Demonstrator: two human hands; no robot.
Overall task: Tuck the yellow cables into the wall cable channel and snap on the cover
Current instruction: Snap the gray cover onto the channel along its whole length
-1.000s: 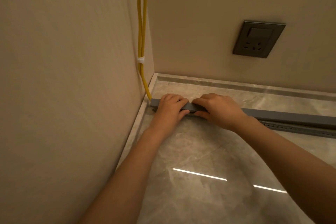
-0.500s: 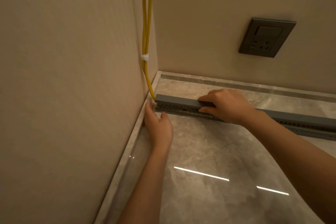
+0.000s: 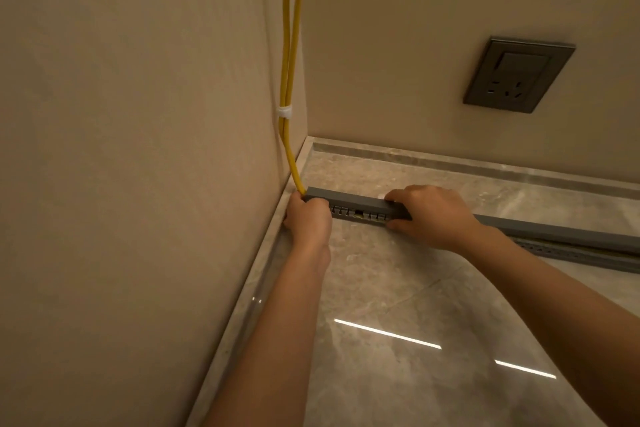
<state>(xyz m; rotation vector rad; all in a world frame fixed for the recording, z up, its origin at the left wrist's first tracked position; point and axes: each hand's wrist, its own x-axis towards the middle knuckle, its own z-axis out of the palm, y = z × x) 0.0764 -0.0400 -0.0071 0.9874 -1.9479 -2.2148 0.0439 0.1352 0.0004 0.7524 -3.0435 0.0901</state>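
We see the grey cover [image 3: 349,199] sitting on the slotted cable channel [image 3: 360,214], which lies on the floor [image 3: 415,288] and butts against the left wall. The yellow cables [image 3: 289,45] drop down that wall into the channel's end. Our left hand [image 3: 308,222] has its fingers [image 3: 317,206] curled at that end; whether they grip channel or cables we cannot tell. Our right hand [image 3: 433,215] clasps the cover, fingers [image 3: 398,196] over its top and thumb below.
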